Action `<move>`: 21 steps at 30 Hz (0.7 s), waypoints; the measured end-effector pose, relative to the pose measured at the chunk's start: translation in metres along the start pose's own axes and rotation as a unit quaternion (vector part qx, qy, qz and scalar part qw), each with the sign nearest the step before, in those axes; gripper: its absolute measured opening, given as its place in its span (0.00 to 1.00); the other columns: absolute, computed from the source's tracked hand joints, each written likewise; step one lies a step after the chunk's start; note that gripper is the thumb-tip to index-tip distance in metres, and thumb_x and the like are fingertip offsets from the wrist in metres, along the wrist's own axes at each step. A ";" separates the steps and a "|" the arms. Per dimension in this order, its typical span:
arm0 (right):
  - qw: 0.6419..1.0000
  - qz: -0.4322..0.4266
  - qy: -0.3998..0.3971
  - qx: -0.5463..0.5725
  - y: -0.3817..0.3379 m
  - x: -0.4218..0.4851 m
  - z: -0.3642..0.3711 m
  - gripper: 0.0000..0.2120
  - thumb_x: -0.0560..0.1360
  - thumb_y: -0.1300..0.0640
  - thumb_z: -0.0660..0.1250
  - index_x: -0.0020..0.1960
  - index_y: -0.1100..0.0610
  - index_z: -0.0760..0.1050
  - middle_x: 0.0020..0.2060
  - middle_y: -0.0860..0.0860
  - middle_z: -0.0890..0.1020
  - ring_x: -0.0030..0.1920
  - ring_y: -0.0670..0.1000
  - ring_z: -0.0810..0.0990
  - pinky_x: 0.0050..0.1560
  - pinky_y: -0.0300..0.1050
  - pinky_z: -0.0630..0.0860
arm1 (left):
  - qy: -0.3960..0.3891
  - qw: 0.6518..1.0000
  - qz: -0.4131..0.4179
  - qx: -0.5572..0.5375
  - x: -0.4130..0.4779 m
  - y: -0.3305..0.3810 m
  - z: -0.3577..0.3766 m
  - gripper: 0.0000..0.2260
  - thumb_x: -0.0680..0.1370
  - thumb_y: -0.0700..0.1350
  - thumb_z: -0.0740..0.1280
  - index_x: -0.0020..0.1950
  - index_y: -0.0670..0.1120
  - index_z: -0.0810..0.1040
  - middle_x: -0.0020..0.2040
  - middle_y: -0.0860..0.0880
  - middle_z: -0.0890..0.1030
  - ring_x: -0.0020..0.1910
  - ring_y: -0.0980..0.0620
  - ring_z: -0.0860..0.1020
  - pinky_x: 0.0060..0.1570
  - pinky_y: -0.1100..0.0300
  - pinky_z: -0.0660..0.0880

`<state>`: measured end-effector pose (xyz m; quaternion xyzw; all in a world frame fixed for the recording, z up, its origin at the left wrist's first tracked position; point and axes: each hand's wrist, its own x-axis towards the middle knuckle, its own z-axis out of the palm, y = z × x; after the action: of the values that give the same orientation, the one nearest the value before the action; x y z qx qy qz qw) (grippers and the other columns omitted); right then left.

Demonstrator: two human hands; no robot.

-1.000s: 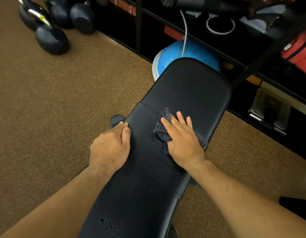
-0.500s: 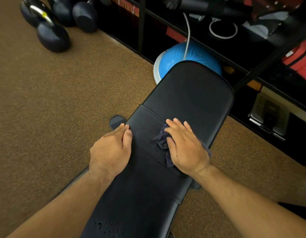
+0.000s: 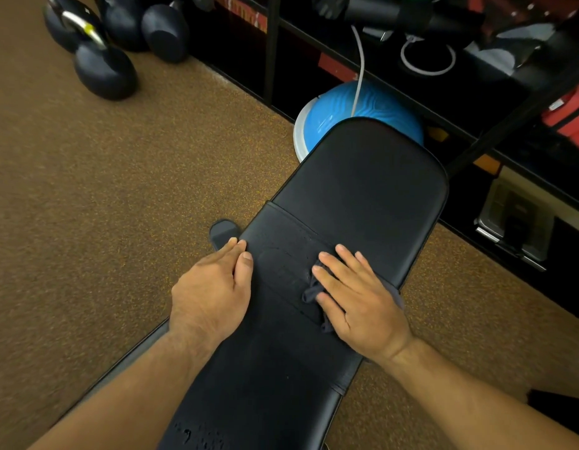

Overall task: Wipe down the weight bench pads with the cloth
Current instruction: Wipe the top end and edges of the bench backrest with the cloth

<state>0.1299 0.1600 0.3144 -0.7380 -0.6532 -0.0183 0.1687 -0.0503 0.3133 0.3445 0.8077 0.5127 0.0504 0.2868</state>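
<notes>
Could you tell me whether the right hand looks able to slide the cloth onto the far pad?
Probably yes. The right hand lies flat on the cloth right by the far pad, whose surface is bare, and the left hand rests on the bench at its left edge, clear of that path.

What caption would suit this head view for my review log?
Right hand presses a dark cloth on the black bench pad while left hand rests on its edge.

No text, brand or number can be read anywhere. Yellowish marks are seen on a red strip [image 3: 246, 16] at the rack's [image 3: 271, 43] upper shelf edge (too blurred to be made out).
</notes>
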 end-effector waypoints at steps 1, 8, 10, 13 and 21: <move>1.000 -0.002 -0.001 -0.005 0.000 0.009 0.002 0.19 0.80 0.52 0.59 0.65 0.60 0.77 0.67 0.55 0.76 0.72 0.57 0.68 0.71 0.58 0.64 | -0.002 1.000 0.000 0.001 0.000 0.000 0.000 0.20 0.82 0.56 0.51 0.71 0.56 0.72 0.71 0.61 0.70 0.72 0.61 0.65 0.69 0.60 0.62; 0.998 0.056 -0.023 -0.022 -0.004 0.049 0.014 0.21 0.81 0.54 0.54 0.67 0.63 0.74 0.68 0.58 0.75 0.72 0.58 0.69 0.72 0.57 0.64 | -0.010 1.000 -0.002 0.007 0.000 0.001 -0.002 0.20 0.83 0.56 0.51 0.71 0.57 0.72 0.72 0.61 0.69 0.72 0.61 0.65 0.68 0.61 0.62; 0.999 0.042 -0.020 -0.027 -0.011 0.023 0.010 0.20 0.81 0.55 0.55 0.67 0.63 0.74 0.68 0.58 0.75 0.72 0.58 0.69 0.72 0.55 0.62 | -0.012 1.000 -0.001 0.007 -0.001 0.001 -0.004 0.20 0.82 0.56 0.50 0.71 0.57 0.71 0.71 0.61 0.69 0.71 0.61 0.65 0.68 0.61 0.62; 0.999 0.026 -0.028 -0.036 -0.017 -0.009 0.004 0.18 0.82 0.56 0.56 0.67 0.62 0.75 0.68 0.57 0.75 0.72 0.56 0.68 0.72 0.54 0.62 | -0.018 1.000 -0.002 0.002 -0.001 0.001 -0.005 0.20 0.82 0.56 0.50 0.71 0.56 0.71 0.72 0.61 0.69 0.72 0.61 0.65 0.69 0.60 0.62; 0.996 0.027 -0.031 -0.075 -0.011 0.070 0.024 0.18 0.78 0.63 0.63 0.67 0.64 0.73 0.68 0.60 0.74 0.71 0.60 0.68 0.72 0.58 0.61 | -0.022 1.000 0.013 0.000 0.000 0.002 -0.009 0.20 0.83 0.55 0.49 0.72 0.56 0.70 0.73 0.60 0.68 0.72 0.60 0.65 0.69 0.61 0.61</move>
<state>0.1249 0.2346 0.3114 -0.7662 -0.6345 -0.0396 0.0935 -0.0522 0.3161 0.3536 0.8154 0.4955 0.0360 0.2972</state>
